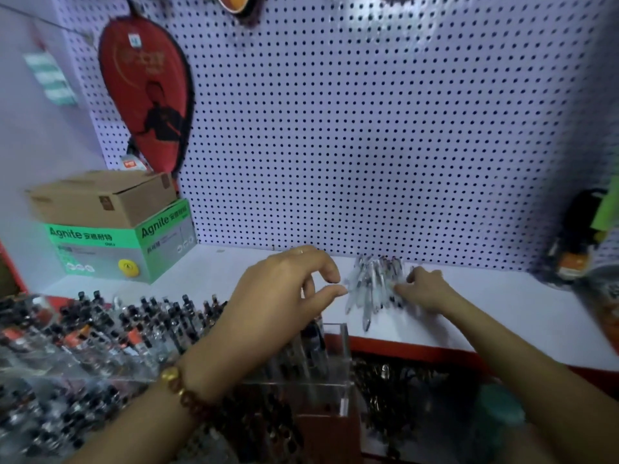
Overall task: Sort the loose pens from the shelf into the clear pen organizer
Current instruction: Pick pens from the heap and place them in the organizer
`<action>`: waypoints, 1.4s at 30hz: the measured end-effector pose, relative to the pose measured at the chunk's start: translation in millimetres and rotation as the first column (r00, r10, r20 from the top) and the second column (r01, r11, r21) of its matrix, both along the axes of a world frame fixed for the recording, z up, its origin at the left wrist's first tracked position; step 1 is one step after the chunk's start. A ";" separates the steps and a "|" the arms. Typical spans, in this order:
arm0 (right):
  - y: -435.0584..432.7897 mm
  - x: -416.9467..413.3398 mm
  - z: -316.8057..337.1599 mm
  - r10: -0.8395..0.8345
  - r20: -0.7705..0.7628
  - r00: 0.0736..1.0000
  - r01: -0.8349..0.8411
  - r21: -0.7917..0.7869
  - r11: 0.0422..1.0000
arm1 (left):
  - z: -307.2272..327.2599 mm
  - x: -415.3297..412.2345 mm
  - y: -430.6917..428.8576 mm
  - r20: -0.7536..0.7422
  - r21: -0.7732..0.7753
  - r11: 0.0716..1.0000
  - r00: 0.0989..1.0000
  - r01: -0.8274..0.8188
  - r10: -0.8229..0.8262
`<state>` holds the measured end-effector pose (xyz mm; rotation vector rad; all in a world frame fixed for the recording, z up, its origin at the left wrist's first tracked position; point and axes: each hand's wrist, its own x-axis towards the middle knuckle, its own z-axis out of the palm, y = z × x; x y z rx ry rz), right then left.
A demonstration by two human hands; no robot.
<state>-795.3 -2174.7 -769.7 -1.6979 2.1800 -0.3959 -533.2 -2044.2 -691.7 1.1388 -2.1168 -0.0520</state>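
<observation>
Currently, the loose pens [371, 283] lie lengthwise toward you between your empty, half-curled left hand [288, 289] and your right hand [425, 289], touching them, grip unclear.

Both bare forearms reach forward. The left grip [284, 289] hovers palm down, thumb and forefinger curved toward each other with a small gap between their tips. The right grip [427, 289] sits farther out, knuckles up, fingers bent and blurred

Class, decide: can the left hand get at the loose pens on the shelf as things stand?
Probably yes. The left hand hovers right beside the loose pens, nothing between them; the right hand touches only the pile's other side.
</observation>
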 end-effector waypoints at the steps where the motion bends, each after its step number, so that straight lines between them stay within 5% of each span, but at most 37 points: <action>1: -4.1 1.2 -0.7 0.011 0.027 1.000 -0.010 -0.010 1.000 | -0.1 -6.0 -7.0 -0.002 0.016 1.000 1.000 0.006 -0.006; 6: -20.8 -1.4 5.5 0.020 0.212 0.977 -0.029 0.040 0.999 | -2.5 -28.5 -34.9 -0.015 0.105 0.994 1.000 0.027 -0.026; 12: -29.4 1.0 0.2 -0.010 0.142 0.990 -0.014 0.166 0.986 | -1.3 -40.8 -57.7 -0.044 0.215 0.976 0.999 0.015 -0.006; 20: -25.7 -7.0 -8.1 0.063 0.026 0.998 -0.065 0.076 0.995 | -6.5 -41.3 -60.4 0.074 0.246 0.969 0.997 -0.022 0.004; 30: 6.2 -20.6 12.8 0.032 0.123 0.992 -0.010 -0.174 0.985 | -4.1 -41.3 -56.9 0.134 0.209 0.978 0.991 -0.027 -0.001; 33: 32.2 -10.5 42.7 0.215 0.258 0.942 -0.115 -0.354 0.928 | -3.9 -40.4 -56.5 0.018 0.145 0.989 1.000 -0.015 0.013; 37: 87.2 37.2 83.8 0.558 0.460 0.691 -0.256 -0.566 0.784 | -1.4 -38.4 -50.0 -0.269 0.064 0.998 0.963 -0.013 0.030; 40: 118.1 69.1 91.7 0.718 0.505 0.479 -0.325 -0.658 0.680 | 9.5 -43.6 -33.3 -0.564 0.194 0.940 0.816 0.282 -0.128; 42: 127.5 84.2 83.8 0.764 0.466 0.446 -0.353 -0.693 0.629 | 14.5 -48.3 -20.4 -0.724 0.255 0.844 0.672 0.471 -0.156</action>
